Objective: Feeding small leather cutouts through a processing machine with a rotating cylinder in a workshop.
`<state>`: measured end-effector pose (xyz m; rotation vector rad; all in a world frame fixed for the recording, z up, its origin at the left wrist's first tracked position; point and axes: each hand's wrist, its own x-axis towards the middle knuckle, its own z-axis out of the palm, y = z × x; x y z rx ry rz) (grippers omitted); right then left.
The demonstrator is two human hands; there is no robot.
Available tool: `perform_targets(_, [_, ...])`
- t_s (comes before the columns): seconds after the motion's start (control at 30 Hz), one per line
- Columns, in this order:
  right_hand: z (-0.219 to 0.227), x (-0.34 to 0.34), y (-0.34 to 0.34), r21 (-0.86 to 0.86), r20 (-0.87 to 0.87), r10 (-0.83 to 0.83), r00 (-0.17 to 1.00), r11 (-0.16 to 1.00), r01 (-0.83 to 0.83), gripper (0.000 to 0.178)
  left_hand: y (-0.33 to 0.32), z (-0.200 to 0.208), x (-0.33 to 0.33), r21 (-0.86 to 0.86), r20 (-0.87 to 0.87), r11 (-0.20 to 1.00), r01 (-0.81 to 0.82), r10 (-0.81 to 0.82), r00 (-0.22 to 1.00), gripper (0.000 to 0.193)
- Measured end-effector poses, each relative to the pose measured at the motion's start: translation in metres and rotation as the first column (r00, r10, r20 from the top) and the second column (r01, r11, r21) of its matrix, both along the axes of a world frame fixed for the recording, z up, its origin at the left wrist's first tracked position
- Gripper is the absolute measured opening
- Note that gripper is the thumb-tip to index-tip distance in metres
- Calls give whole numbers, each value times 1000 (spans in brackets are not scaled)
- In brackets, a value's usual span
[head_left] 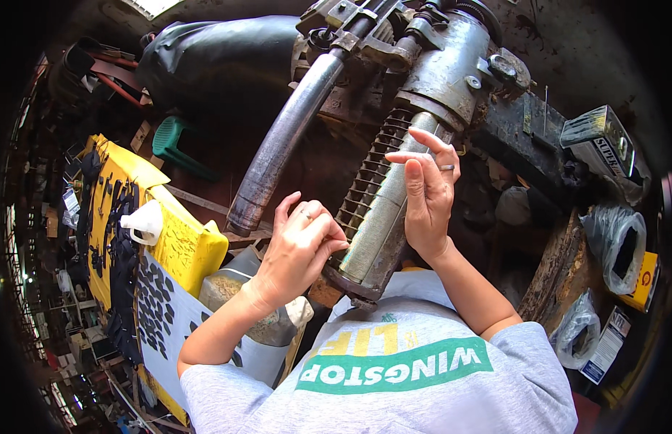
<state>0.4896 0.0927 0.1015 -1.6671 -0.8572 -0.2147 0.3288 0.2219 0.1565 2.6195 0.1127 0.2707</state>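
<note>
Before me stands a worn metal machine with a thick grey cylinder housing [441, 72]. From it a pale, rough-surfaced metal bar [375, 228] slopes down toward my chest, with a dark coil spring [375, 166] along its left side. My left hand [299, 242] is closed in a pinch at the spring's lower end, beside the bar; anything between its fingertips is too small to make out. Over the bar's right side, my right hand [431, 192] holds its thumb and fingers apart, with nothing visible in them. Both hands wear a ring.
A smooth metal tube [289, 141] hangs left of the spring. Further left, small black pieces lie on a yellow-covered surface [180, 242] and a white sheet [158, 325], near a white plastic bottle [145, 222]. A green stool [178, 145] stands behind. Boxes and clear plastic bags [616, 242] sit right.
</note>
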Motion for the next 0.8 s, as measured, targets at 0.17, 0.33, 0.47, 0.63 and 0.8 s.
perform_targets(0.17, [2, -3, 6, -17, -10, 27, 1000, 999, -27, 33, -5, -4, -10, 132, 70, 991, -21, 12, 998, 14])
perform_targets(0.33, [0, 2, -3, -35, 11, -2, 1000, 999, 3, 36, -12, -12, -8, 278, 138, 960, 13, -53, 989, 13])
perform_targets(0.47, [-4, 1, -6, 0, -64, 31, 997, 1000, -31, 42, -14, -19, -10, 368, 173, 929, 39, -110, 979, 12])
perform_targets(0.63, [-3, -2, 1, -19, -29, 58, 998, 998, -59, 43, -10, -21, -13, 260, 186, 963, 77, -128, 974, 14])
perform_targets(0.8, [-2, -1, 1, -30, -19, 53, 998, 998, -54, 43, -8, -25, -8, 124, 209, 988, 90, -115, 971, 14])
